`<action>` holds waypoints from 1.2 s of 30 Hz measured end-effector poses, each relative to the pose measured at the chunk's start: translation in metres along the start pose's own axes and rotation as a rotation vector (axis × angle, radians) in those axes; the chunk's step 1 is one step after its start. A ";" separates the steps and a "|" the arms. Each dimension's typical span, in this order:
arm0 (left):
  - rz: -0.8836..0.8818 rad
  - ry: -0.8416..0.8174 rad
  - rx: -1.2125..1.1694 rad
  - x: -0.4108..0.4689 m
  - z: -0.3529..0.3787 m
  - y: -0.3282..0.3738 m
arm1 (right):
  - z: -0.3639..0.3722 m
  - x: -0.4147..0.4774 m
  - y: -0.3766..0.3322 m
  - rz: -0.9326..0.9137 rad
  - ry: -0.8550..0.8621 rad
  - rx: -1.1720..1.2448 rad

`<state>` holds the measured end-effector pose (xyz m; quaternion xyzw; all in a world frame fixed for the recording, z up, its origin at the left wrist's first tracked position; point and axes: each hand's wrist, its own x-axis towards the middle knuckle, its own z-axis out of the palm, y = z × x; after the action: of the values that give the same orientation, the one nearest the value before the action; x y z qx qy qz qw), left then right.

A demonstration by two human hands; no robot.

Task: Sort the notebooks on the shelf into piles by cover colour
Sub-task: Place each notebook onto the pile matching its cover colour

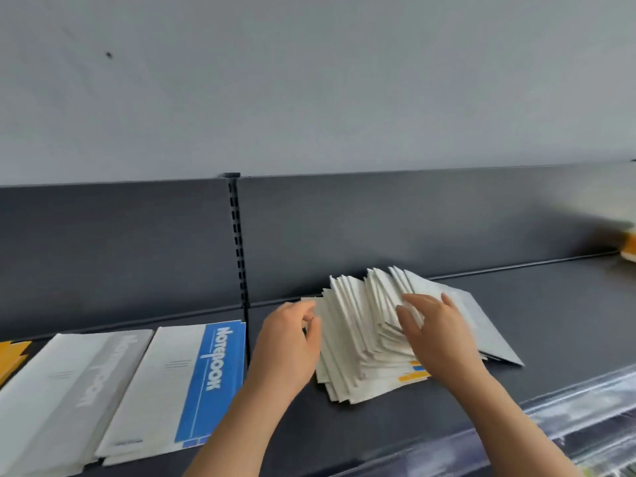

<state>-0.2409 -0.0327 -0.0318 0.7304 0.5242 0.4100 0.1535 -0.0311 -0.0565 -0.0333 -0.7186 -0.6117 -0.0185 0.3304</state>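
Observation:
A fanned, unsorted stack of notebooks [358, 335] lies on the dark shelf [557, 325], backs up and mostly white, with yellow and blue edges showing at its lower right. My left hand [292, 335] grips the stack's left edge with curled fingers. My right hand [437, 328] rests on top of the stack with fingers spread, over a grey-covered notebook [481, 325]. To the left lie sorted piles: a blue-banded notebook pile [179, 387], a grey-banded pile [65, 390] and a yellow pile [10, 356] at the frame's edge.
A slotted upright [239, 242] divides the shelf's dark back panel. A clear plastic price rail [568, 407] runs along the shelf's front edge. Something orange and white [629, 249] sits at the far right. A pale wall rises above.

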 end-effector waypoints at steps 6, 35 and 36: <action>0.019 -0.127 -0.068 0.015 0.072 0.053 | -0.014 0.012 0.100 0.168 -0.179 -0.086; -0.314 -0.054 -0.037 0.040 0.104 0.085 | -0.015 -0.003 0.132 0.135 -0.270 0.656; -0.315 -0.071 -0.030 0.040 0.104 0.086 | -0.015 -0.002 0.132 0.136 -0.285 0.679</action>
<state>-0.1028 -0.0101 -0.0222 0.6508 0.6203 0.3628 0.2450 0.0922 -0.0703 -0.0824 -0.6024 -0.5736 0.3075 0.4620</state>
